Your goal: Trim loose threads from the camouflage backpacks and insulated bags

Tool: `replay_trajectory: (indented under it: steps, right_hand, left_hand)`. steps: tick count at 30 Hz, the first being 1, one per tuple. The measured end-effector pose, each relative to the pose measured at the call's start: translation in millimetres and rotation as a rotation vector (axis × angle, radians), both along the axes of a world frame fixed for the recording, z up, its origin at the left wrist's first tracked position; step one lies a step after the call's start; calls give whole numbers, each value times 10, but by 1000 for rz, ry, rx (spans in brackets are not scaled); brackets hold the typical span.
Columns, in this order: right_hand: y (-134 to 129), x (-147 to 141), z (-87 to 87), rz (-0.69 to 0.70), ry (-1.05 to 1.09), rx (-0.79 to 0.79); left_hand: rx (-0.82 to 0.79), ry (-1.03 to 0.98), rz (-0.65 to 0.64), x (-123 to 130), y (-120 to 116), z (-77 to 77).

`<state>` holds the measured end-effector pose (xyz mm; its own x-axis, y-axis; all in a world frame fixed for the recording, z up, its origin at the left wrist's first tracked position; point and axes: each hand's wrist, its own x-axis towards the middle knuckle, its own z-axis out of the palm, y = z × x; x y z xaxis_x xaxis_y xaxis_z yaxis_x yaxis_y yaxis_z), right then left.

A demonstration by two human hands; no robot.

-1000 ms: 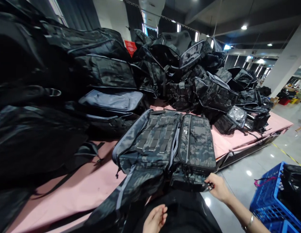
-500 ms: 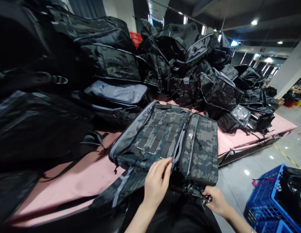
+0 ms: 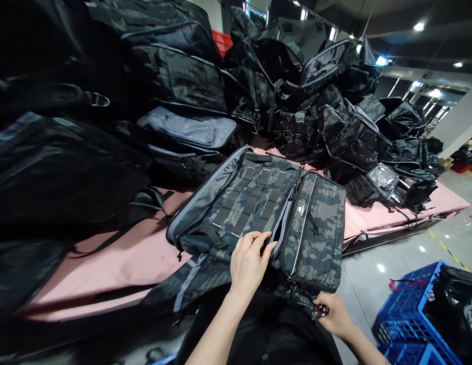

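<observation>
A dark camouflage backpack (image 3: 254, 197) lies on a pink-covered table before me, with webbing rows on one part and a thick front pocket (image 3: 319, 228) bearing a white logo. Between these parts runs a partly open zipper with a grey edge (image 3: 283, 223). My left hand (image 3: 251, 258) is closed, its fingers pinching the fabric at the near end of that opening. Below the pocket's near corner, my right hand (image 3: 332, 312) is closed around a small dark, shiny tool (image 3: 320, 310); its exact kind is hard to make out.
Piles of similar bags (image 3: 182, 81) rise at the left and back of the pink table (image 3: 129, 263). A blue plastic crate (image 3: 406, 309) holding black shiny material stands on the floor at right. Behind the piles is a red crate (image 3: 221, 43).
The view has tilted down slightly. My left hand has shifted a little along the zipper opening, still pinching there. My right hand stays near the pocket's corner with the small tool.
</observation>
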<state>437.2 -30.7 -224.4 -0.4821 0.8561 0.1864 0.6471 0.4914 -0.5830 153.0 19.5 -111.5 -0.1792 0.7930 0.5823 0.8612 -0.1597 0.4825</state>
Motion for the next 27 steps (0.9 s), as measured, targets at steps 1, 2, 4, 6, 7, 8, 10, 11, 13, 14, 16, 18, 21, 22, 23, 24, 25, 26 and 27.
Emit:
replay_trajectory:
  steps: [1, 2, 4, 6, 7, 8, 10, 11, 13, 14, 16, 18, 21, 22, 23, 24, 25, 26, 27]
  right_hand:
    - [-7, -1, -3, -3, 2, -4]
    - [-14, -4, -3, -3, 3, -11]
    - [-31, -11, 0, -2, 11, -24]
    - [-46, -17, -3, -3, 21, -41]
    - [-52, -19, -7, -5, 26, -47]
    - [-56, -20, -13, -7, 31, -51]
    - [-61, -23, -21, -9, 36, -51]
    - [-62, -25, -22, -8, 36, -46]
    - [-64, -29, -23, -5, 33, -30]
    - [-65, -31, -23, -5, 31, -22]
    - [-68, -31, -26, 0, 32, -7]
    - [-67, -29, -21, 14, 37, 14]
    - [-33, -34, 64, 61, 54, 102]
    - [-5, -43, 127, 76, 69, 150]
    - [35, -58, 211, 87, 84, 203]
    - [87, -79, 314, 95, 96, 254]
    - [153, -107, 435, 96, 95, 299]
    - [231, -143, 573, 96, 81, 338]
    - [318, -185, 725, 95, 56, 365]
  left_hand:
    - [19, -13, -12, 0, -10, -10]
    - [41, -17, -25, 2, -20, -24]
    - [87, 1, -47, 8, -42, -58]
    - [137, 37, -59, 16, -70, -87]
    - [156, 57, -67, 20, -85, -95]
    - [168, 74, -76, 24, -100, -99]
    - [173, 96, -89, 27, -126, -95]
    - [171, 103, -92, 27, -136, -91]
    - [174, 110, -90, 24, -149, -87]
    - [179, 110, -87, 23, -154, -90]
    - [190, 107, -86, 26, -169, -102]
    - [207, 98, -91, 39, -201, -116]
    - [265, 55, -78, 71, -300, -123]
    - [292, 26, -65, 80, -346, -123]
    - [320, -11, -50, 86, -396, -125]
    - [343, -54, -33, 87, -449, -129]
    - [361, -100, -14, 83, -503, -138]
    - [369, -144, 6, 76, -557, -153]
    - [367, -185, 26, 65, -610, -172]
